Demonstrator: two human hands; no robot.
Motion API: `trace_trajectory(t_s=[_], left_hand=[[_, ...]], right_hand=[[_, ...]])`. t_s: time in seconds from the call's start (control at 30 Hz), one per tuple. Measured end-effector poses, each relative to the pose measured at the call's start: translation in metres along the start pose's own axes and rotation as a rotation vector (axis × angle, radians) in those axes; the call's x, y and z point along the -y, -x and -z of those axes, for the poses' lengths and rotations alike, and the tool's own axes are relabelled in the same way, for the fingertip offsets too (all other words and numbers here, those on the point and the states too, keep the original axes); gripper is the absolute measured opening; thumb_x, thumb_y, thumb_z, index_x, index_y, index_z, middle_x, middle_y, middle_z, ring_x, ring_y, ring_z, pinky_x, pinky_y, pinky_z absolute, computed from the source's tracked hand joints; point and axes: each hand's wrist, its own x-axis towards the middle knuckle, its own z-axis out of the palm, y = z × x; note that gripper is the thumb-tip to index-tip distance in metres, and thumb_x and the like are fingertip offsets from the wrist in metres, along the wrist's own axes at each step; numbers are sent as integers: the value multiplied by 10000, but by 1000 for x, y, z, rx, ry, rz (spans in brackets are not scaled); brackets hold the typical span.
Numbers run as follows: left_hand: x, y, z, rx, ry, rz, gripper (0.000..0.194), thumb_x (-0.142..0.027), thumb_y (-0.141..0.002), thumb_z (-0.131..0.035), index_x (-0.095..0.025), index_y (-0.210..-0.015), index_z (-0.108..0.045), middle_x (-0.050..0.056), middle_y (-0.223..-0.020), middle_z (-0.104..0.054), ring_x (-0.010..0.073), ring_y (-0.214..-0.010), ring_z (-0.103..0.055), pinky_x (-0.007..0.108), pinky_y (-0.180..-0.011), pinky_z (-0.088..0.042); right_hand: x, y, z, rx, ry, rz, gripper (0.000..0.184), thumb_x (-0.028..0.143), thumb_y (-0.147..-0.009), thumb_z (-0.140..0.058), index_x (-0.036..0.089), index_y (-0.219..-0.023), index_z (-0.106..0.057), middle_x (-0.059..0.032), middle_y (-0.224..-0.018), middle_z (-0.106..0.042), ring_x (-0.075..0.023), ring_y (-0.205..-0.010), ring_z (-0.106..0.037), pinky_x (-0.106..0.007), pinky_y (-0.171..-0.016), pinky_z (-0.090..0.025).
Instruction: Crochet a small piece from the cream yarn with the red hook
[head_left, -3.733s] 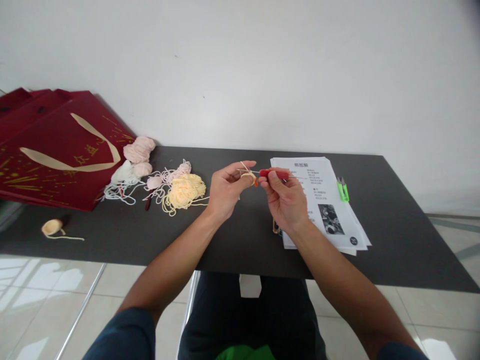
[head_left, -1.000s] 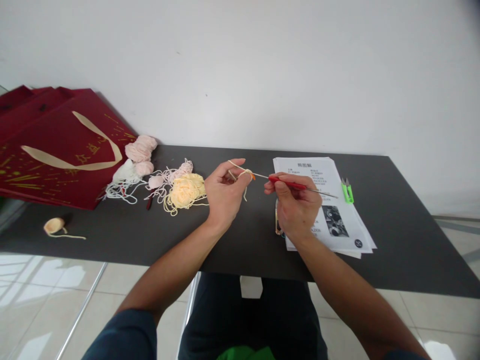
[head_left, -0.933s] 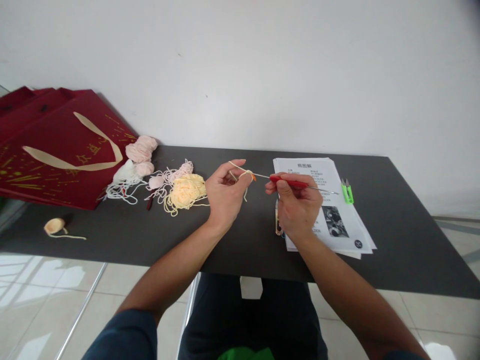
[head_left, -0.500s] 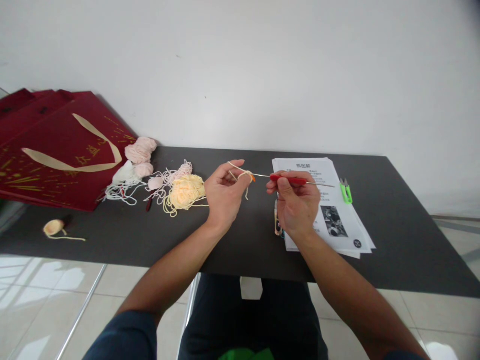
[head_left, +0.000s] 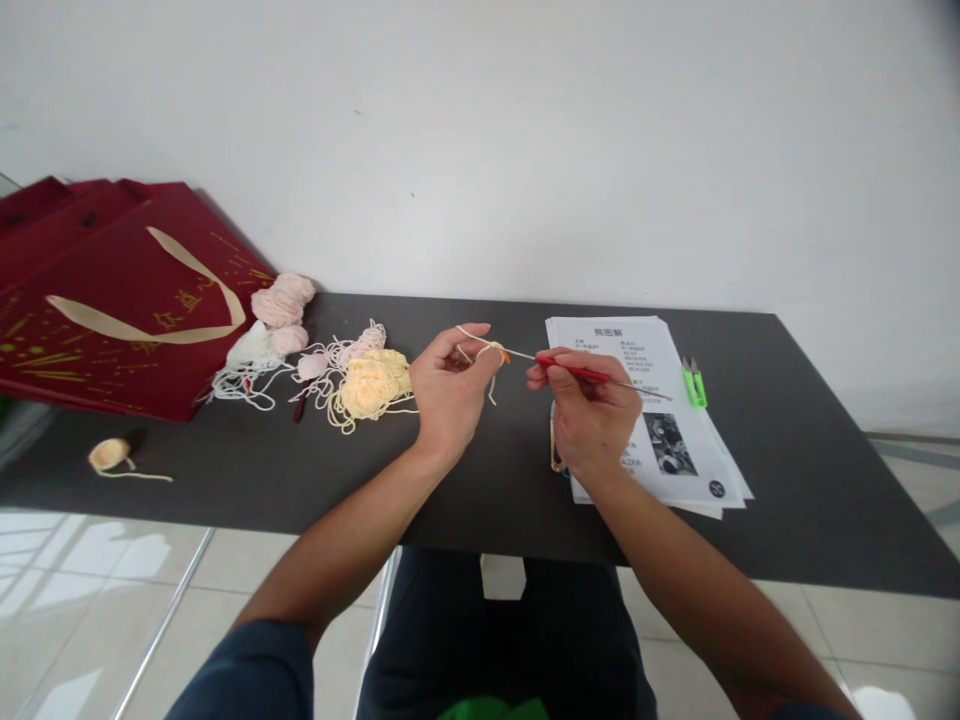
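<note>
My left hand [head_left: 452, 385] pinches a small piece of cream crochet work [head_left: 491, 352] between thumb and fingers, with yarn looped over the raised index finger. A bit of orange, perhaps a stitch marker, shows at the thumb tip, and a loose yarn tail hangs below. In my right hand [head_left: 592, 405] is a crochet hook [head_left: 574, 370] with a red handle, its thin metal shaft reaching left to the yarn. The hook's other metal end sticks out to the right. A ball of yellow yarn [head_left: 369, 385] lies just left of my left hand.
Printed sheets [head_left: 667, 450] lie under my right hand, with green thread snips [head_left: 694, 382] beside them. Pink yarn [head_left: 283, 300] and white yarn [head_left: 251, 350] are by the dark red paper bags [head_left: 127, 310]. A small cream crocheted cup [head_left: 109, 455] sits at the left.
My right hand has tilted the crochet hook, so its rear end is lower and its tip sits slightly more to the left. My left hand has hardly moved.
</note>
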Motion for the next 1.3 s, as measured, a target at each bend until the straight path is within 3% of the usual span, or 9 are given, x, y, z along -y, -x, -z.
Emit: trace_trajectory(t_s=[0.23,0.5,0.6,0.7,0.8,0.9,1.1,1.3], left_hand=[[3,-1,-1,-26,11,-1,254,-168,-714,-828,-222,-956,-772,-37,-715,-708,99,-633,-628,246,-648,-509],[6,-4,4,-20,-93,-71,230,-148,-741,-794,-224,-958,-794,-35,-716,-716,95,-620,-599,251,-653,-488],[5,-4,3,-22,-81,-50,236,-147,-730,-797,-221,-953,-789,-37,-701,-709,97,-612,-597,252,-646,-489],[4,-3,1,-10,-16,-12,263,-140,-712,-812,-223,-960,-782,-44,-691,-700,93,-611,-595,248,-647,-490],[4,-2,1,31,42,31,308,-139,-702,-823,-228,-993,-778,-51,-696,-695,84,-603,-586,241,-645,-488],[3,-2,0,48,44,50,334,-155,-708,-825,-234,-1028,-774,-50,-711,-700,86,-605,-593,243,-644,-493],[3,-2,1,15,2,10,328,-174,-722,-831,-241,-1038,-775,-41,-731,-728,97,-632,-620,254,-670,-510],[4,-3,1,-4,21,18,302,-172,-731,-826,-242,-1020,-770,-33,-751,-751,100,-638,-641,269,-696,-542]], right_hand=[[3,7,4,101,201,177,171,158,-904,-749,298,-989,-798,-17,-1033,-832,-182,-776,-804,-382,-701,-720],[-2,6,19,353,383,444,454,48,-900,-675,371,-1205,-769,-26,-1187,-824,-217,-993,-810,-413,-794,-719],[0,6,13,266,338,354,311,99,-904,-713,339,-1083,-798,-22,-1102,-839,-202,-899,-818,-393,-758,-720],[2,1,5,41,179,90,113,184,-896,-768,263,-976,-771,-12,-972,-833,-163,-710,-801,-336,-669,-712],[1,-6,4,22,46,-103,80,231,-906,-771,238,-969,-723,11,-881,-814,-145,-674,-791,-285,-633,-690],[0,-9,5,30,-2,-136,94,219,-901,-776,243,-963,-709,21,-880,-808,-138,-690,-788,-271,-630,-678],[5,0,1,38,87,54,120,167,-884,-778,266,-952,-769,-4,-974,-815,-165,-730,-800,-340,-668,-707],[1,10,17,306,392,383,393,95,-916,-700,373,-1180,-780,-26,-1189,-823,-225,-1005,-814,-428,-838,-722]])
